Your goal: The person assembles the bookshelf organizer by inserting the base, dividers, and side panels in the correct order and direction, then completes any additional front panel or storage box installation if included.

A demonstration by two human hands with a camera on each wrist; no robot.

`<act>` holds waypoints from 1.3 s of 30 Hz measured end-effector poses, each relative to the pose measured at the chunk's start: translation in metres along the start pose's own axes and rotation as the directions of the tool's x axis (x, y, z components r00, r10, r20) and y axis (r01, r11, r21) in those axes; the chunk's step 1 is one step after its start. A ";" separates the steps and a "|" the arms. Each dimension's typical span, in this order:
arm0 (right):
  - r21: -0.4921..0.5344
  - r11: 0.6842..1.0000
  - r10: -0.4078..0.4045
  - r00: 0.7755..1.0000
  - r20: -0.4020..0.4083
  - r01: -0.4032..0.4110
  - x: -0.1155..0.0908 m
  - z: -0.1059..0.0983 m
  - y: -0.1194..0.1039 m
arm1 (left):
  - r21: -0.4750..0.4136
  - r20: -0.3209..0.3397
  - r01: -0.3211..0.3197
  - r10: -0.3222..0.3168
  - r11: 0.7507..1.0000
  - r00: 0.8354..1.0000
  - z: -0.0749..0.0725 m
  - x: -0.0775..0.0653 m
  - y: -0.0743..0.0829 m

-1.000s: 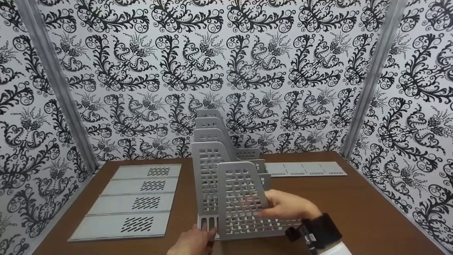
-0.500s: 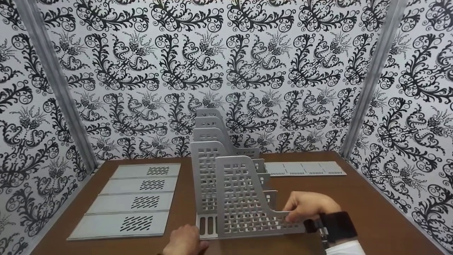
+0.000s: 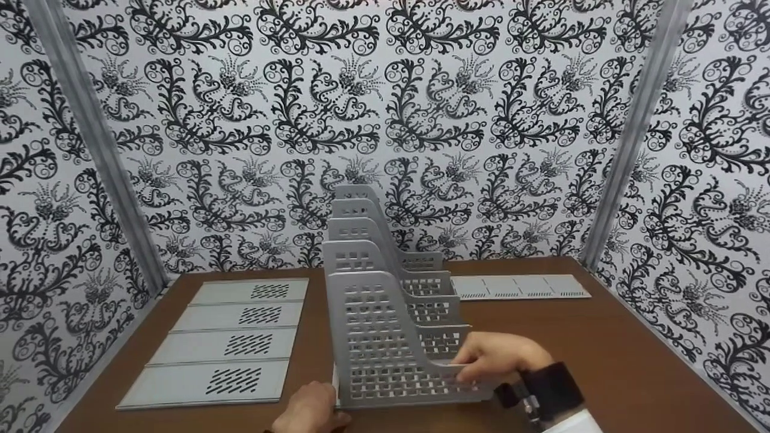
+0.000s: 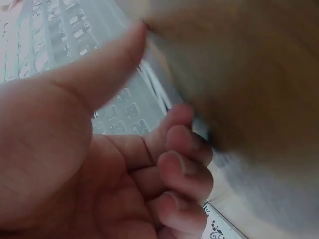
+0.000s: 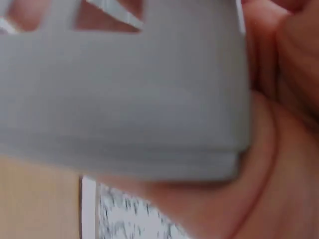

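A grey perforated side panel [image 3: 374, 337] stands upright at the front of a grey file rack, nearly in line with the similar dividers [image 3: 355, 255] behind it. At its low right end my right hand [image 3: 496, 355] pinches the panel between thumb and fingers. The right wrist view shows the grey panel end [image 5: 149, 99] close up against the palm. My left hand [image 3: 307, 406] is at the rack's near left corner. In the left wrist view its thumb [image 4: 109, 64] reaches along the perforated grey part [image 4: 119, 112] and its fingers are loosely bent at the edge.
Several pale slotted panels [image 3: 225, 343] lie in a row on the left of the brown table [image 3: 535, 337]. A long pale strip [image 3: 520, 286] with slots lies at the back right. Patterned walls [image 3: 385, 120] enclose the table.
My right hand went to the panel's low right end, then moved left with the panel, which now covers the slotted base. My left hand drew back from the slots to the left edge.
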State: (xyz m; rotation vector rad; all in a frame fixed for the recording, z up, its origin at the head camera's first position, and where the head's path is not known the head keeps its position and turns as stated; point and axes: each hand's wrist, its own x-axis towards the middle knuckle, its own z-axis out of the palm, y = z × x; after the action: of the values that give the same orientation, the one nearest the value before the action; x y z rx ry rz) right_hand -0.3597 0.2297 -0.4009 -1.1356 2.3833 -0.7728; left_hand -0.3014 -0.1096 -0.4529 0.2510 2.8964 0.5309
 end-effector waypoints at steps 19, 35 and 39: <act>0.026 0.999 -0.029 0.999 0.023 0.028 0.013 0.009 -0.009 | -0.071 0.016 0.098 -0.097 0.993 0.995 -0.002 0.007 -0.003; -0.006 1.000 -0.029 0.999 -0.042 0.029 0.003 -0.004 -0.003 | -0.098 0.056 0.074 -0.068 0.992 0.996 -0.013 0.007 -0.011; 0.102 0.990 0.120 0.966 -0.229 -0.099 -0.015 -0.015 0.014 | -0.121 0.043 0.060 -0.055 0.991 0.998 -0.015 0.006 -0.013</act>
State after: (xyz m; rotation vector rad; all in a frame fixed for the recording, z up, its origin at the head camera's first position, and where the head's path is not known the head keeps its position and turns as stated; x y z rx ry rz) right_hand -0.3671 0.2530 -0.3966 -0.9114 2.5487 -1.0145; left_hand -0.3118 -0.1254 -0.4444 0.1577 2.8103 0.6827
